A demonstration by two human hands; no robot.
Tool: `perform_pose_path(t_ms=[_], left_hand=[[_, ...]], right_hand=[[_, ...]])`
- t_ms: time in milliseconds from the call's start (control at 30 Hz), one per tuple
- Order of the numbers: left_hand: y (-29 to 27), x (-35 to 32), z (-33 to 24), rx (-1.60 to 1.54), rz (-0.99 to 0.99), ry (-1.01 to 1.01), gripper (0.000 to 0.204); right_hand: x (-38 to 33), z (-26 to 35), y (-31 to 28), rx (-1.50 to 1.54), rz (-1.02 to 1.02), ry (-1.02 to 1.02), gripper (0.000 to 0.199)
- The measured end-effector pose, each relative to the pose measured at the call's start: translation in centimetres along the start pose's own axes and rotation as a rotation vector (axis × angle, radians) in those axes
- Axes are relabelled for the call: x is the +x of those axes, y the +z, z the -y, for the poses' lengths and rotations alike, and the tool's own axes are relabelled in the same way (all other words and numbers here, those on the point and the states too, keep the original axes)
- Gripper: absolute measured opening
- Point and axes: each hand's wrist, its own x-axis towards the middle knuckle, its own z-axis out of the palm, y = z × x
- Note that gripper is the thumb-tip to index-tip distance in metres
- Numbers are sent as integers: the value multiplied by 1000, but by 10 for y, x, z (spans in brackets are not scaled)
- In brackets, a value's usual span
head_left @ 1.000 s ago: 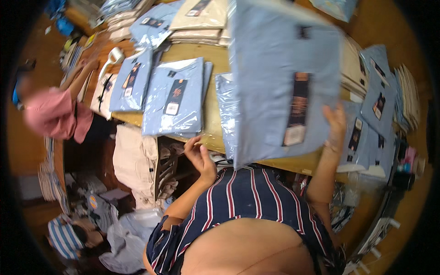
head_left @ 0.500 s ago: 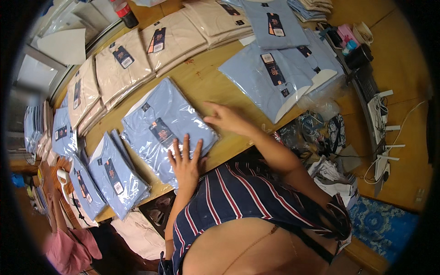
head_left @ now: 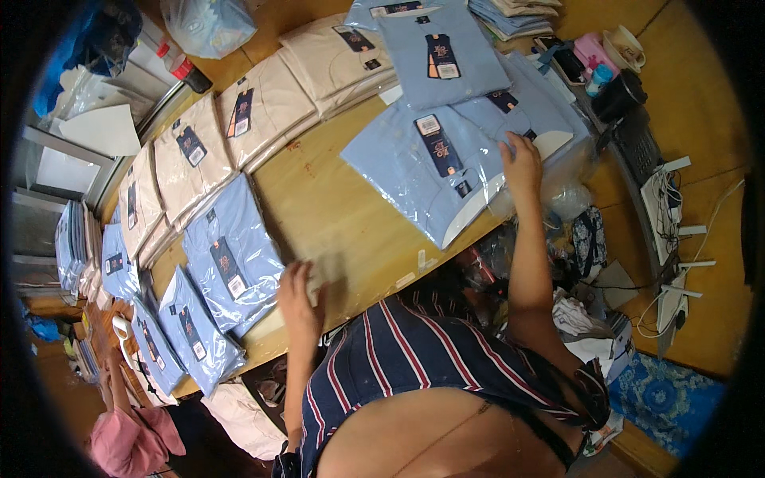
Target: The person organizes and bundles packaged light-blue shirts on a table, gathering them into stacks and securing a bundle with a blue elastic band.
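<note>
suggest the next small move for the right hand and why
I'd likely have the right hand grip one of the bagged blue shirts on the right and draw it leftward: the hand is at that pile, the left hand looks empty, and yellow tabletop shows between the two.

Worktop (head_left: 343, 199) lies bare ahead and right of the left hand (head_left: 301, 307); a blue pack (head_left: 239, 243) blocks that hand's left.

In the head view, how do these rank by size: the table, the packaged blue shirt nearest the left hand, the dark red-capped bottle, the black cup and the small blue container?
1. Table
2. Packaged blue shirt
3. Red-capped bottle and black cup: too alike to rank
4. Small blue container
</note>
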Motion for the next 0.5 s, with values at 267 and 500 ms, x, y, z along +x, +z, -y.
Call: perform_pose_path(t_ms=[267,500], left_hand=[[122,71,-88,-1209,217,-535,63],[185,119,-96,-802,178,-274,63]], right_hand=[[64,8,39,192,-194,18,55],[163,-18,59,281,174,255,42]])
